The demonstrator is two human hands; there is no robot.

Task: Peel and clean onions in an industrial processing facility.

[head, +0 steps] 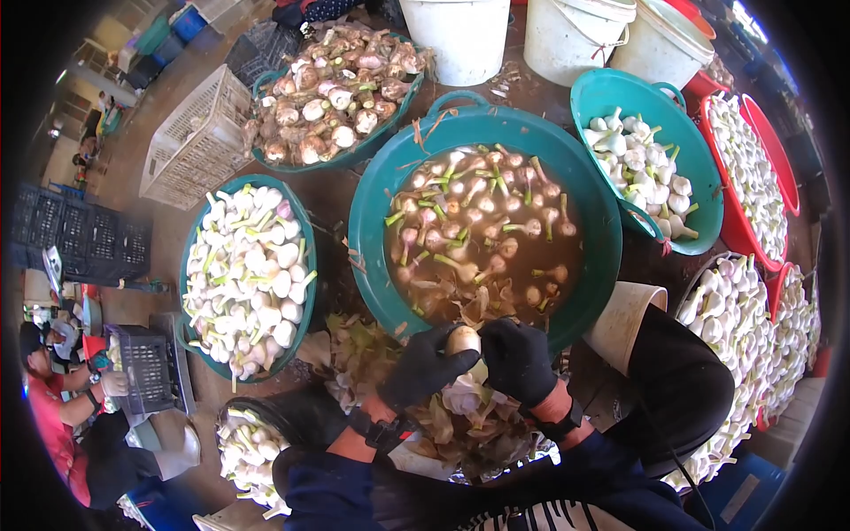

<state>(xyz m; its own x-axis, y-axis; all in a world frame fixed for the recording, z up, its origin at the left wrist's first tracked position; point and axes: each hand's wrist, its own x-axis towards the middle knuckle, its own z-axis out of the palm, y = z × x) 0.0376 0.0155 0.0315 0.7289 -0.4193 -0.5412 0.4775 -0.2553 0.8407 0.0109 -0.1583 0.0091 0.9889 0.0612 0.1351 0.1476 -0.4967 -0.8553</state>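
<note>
My left hand (428, 365), in a dark glove, holds a pale garlic bulb (463, 340) at the near rim of a green tub. My right hand (519, 362), gloved alike, has its fingers bent close beside the bulb; whether they pinch any skin is hidden. In the green tub (375, 219), garlic bulbs with cut green stems (465, 199) float in brown water, with loose skins (488, 302) along the near side. Below my hands lies a heap of papery garlic skins (458, 418).
Peeled white garlic fills a tub (249, 265) at left and red basins (747, 179) at right. A tilted green tub (690, 152) holds more. Unpeeled bulbs (332, 99) lie in a tub beyond, near white buckets (458, 40). A person (56, 398) works by a dark crate (143, 372).
</note>
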